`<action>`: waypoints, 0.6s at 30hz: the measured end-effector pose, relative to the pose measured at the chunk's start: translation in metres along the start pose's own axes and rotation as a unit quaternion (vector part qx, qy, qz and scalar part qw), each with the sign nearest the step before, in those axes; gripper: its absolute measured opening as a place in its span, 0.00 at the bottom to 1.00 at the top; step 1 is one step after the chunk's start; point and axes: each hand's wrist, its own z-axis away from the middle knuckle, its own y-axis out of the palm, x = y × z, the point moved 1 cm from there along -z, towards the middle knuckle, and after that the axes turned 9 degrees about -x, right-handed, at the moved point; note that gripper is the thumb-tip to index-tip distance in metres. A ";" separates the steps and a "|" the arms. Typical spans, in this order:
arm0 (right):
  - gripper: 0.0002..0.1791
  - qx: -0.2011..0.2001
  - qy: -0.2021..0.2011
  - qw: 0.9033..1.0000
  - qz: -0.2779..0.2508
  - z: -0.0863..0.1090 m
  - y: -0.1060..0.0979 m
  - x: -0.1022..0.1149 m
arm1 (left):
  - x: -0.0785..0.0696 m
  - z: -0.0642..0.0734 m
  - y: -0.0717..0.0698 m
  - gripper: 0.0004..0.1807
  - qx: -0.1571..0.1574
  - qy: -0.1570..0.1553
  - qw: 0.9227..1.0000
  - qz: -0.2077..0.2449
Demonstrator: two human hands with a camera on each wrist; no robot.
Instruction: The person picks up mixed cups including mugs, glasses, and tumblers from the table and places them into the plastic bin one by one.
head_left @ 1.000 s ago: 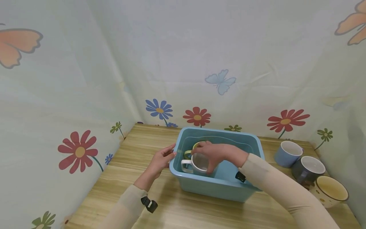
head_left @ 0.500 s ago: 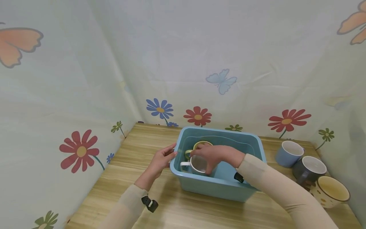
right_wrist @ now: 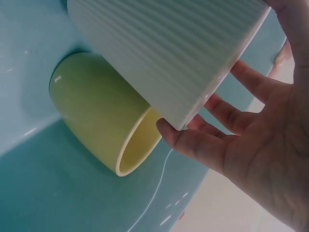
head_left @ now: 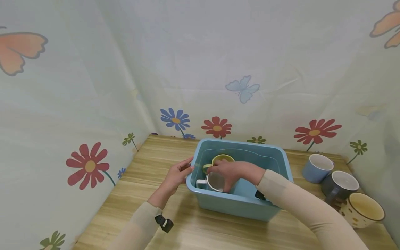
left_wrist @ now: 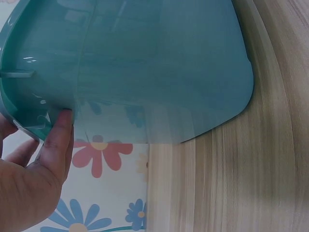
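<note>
- Clearly, the right hand [head_left: 230, 171] held a ribbed white mug [right_wrist: 164, 53] by its rim inside a glossy blue tub [head_left: 231, 205].
- The left hand [head_left: 176, 176] pinched the tub's lip, hidden fingertips apparently underneath.
- Below lay a wood-grain table [head_left: 162, 152]; behind, creased flowered sheeting [head_left: 187, 52].

Soft light with faint shadows

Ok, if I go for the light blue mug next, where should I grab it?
Probably the left rim of the light blue mug, coming straight down from above: it stands upright, mouth up, with a gap between that side and the bin. The dark mug crowds its near-right side.
</note>
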 end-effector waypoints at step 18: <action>0.45 0.007 0.026 1.000 -0.007 -0.007 0.012 0.000 | 0.001 0.000 0.000 0.28 0.005 -0.002 1.000 0.006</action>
